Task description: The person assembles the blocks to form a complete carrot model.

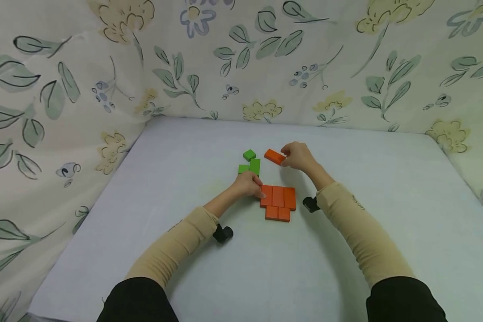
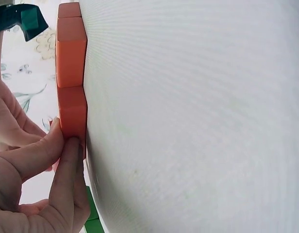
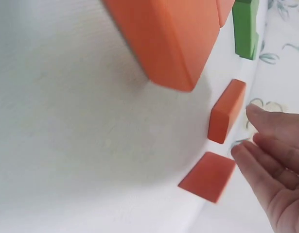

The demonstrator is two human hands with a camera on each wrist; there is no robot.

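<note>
Left hand pinches the end block of the orange cluster; right hand, fingers parted, is beside the loose orange block beyond. I judge it light, stiff, smooth; I'd grip its long sides gently.

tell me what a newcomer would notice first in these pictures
Most likely the orange blocks, set close together near the middle of the white surface, with the left hand touching their left edge. Next, perhaps the green blocks just beyond that hand, and the right hand by a separate orange block. Behind it all, the floral cloth stands out.
</note>
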